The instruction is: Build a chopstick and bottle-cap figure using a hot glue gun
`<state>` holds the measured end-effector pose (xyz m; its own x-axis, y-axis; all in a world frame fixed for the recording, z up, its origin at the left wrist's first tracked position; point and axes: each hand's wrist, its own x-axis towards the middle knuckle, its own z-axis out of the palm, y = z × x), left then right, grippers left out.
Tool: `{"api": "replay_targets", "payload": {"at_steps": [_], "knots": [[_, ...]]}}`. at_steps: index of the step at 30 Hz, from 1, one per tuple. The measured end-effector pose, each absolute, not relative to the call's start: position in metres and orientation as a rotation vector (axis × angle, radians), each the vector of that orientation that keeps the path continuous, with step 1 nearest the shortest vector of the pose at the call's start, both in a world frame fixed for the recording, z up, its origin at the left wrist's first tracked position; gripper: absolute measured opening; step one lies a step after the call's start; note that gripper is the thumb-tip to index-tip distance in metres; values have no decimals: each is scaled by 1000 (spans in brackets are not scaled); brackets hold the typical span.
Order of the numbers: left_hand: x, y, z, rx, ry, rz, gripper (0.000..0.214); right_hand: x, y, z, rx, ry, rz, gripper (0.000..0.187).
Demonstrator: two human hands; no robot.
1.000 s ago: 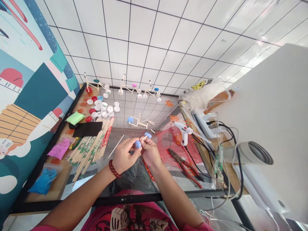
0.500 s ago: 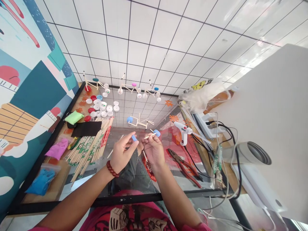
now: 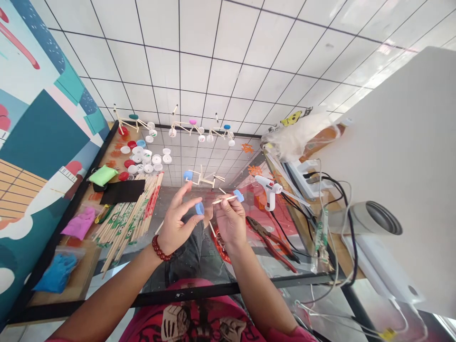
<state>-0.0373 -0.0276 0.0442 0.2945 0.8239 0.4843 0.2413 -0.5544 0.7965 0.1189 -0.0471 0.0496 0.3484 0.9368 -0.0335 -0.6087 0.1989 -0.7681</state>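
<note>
My left hand (image 3: 174,223), with a red bead bracelet at the wrist, pinches a blue bottle cap (image 3: 200,208) between thumb and forefinger, other fingers spread. To its right, my right hand (image 3: 232,228) grips a short wooden stick (image 3: 227,199) whose far end meets a second blue bottle cap (image 3: 239,195). The held cap and the stick's near tip are a small gap apart. Just beyond both hands, a frame of thin sticks (image 3: 205,180) stands on the glass table, with a blue cap (image 3: 188,175) at its left end.
Paper-wrapped chopsticks (image 3: 123,221) and loose bottle caps (image 3: 142,156) lie on the left. Several small stick models, one with a pink seat (image 3: 193,122), line the back edge. A white glue gun (image 3: 267,190), red-handled pliers (image 3: 272,244) and cables (image 3: 351,237) are on the right.
My left fingers have spread and the cap they pinch has turned to show its round face. My right hand has tilted the stick, its cap shifting slightly right. The whole view has shifted a little.
</note>
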Motion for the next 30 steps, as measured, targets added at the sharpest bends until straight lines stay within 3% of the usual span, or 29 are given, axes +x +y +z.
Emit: {"api": "replay_targets", "payload": {"at_steps": [5,15,30], "knots": [[-37,-30,48,2245,894,1206,32,121,-46,51,-764,-455,1153,16],[-39,-30,44,1834,767,1212,38,123,-47,52,-778,-454,1102,15],[-36,-31,45,1447,805,1141,39,111,-63,54,-977,-940,917,5]]}}
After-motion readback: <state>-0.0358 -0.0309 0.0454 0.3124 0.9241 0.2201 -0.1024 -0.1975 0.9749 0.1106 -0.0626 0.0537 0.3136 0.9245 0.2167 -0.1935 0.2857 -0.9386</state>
